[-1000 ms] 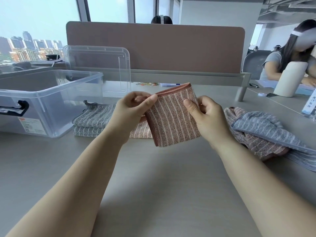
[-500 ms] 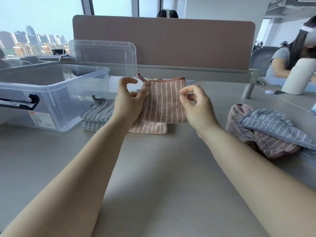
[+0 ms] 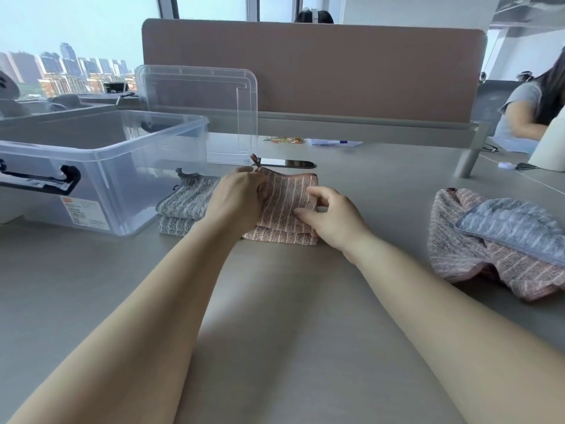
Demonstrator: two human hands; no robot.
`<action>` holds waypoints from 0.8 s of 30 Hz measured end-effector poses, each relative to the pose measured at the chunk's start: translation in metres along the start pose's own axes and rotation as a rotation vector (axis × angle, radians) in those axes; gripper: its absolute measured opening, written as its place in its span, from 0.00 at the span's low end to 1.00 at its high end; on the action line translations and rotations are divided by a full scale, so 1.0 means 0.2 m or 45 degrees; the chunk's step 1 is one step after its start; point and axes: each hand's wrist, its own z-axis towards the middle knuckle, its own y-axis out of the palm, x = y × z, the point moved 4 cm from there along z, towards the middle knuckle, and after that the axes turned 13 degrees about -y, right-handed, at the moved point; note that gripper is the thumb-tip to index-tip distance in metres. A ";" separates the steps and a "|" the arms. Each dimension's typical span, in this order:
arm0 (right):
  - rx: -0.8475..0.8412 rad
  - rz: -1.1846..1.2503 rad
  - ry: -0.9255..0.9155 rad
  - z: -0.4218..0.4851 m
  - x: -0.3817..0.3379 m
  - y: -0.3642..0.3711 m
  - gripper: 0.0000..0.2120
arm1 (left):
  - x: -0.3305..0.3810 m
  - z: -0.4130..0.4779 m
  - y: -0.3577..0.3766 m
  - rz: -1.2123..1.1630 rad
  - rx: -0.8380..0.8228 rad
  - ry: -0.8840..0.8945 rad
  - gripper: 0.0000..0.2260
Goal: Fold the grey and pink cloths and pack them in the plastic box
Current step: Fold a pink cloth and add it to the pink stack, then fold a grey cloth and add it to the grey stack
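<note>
Left hand (image 3: 241, 195) is gripping the folded pink cloth (image 3: 287, 197) at its left edge and right hand (image 3: 334, 217) is pinching its right edge. The cloth is lying on a second pink fold (image 3: 281, 237) beside the grey stack (image 3: 183, 206), near the plastic box (image 3: 107, 147). It's looking soft, light and floppy, so holding both folded edges is probably the way to stop it unfolding.

Grey table (image 3: 290, 301) — plastic box (image 3: 101, 148), lid (image 3: 198, 102), folded cloths (image 3: 183, 208), loose cloth pile (image 3: 477, 255)
</note>
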 end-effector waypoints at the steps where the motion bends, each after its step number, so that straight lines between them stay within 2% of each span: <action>1: -0.033 -0.113 -0.021 0.00 0.00 0.00 0.27 | 0.00 0.00 0.00 0.060 -0.006 0.010 0.12; 4: -0.082 -0.378 -0.038 -0.01 0.00 -0.01 0.26 | 0.00 -0.02 0.02 0.294 0.029 0.058 0.14; 8: -0.069 -0.421 -0.052 -0.02 0.00 -0.01 0.23 | 0.09 -0.06 0.02 0.387 0.099 0.269 0.17; 10: -0.032 -0.425 -0.079 -0.02 -0.02 -0.02 0.20 | 0.11 -0.09 0.09 0.415 -0.077 0.303 0.21; 13: 0.044 -0.394 -0.101 -0.03 -0.02 -0.06 0.20 | 0.07 -0.15 0.22 0.463 -0.506 0.176 0.25; 15: 0.076 -0.382 -0.127 -0.05 -0.03 -0.11 0.18 | 0.06 -0.15 0.24 0.481 -0.574 0.142 0.25; 19: 0.086 -0.395 -0.139 -0.09 -0.02 -0.25 0.11 | 0.07 -0.14 0.20 0.457 -0.514 0.166 0.24; 24: 0.159 -0.555 -0.179 -0.18 0.01 -0.54 0.06 | 0.23 -0.15 0.14 0.300 -0.202 0.269 0.18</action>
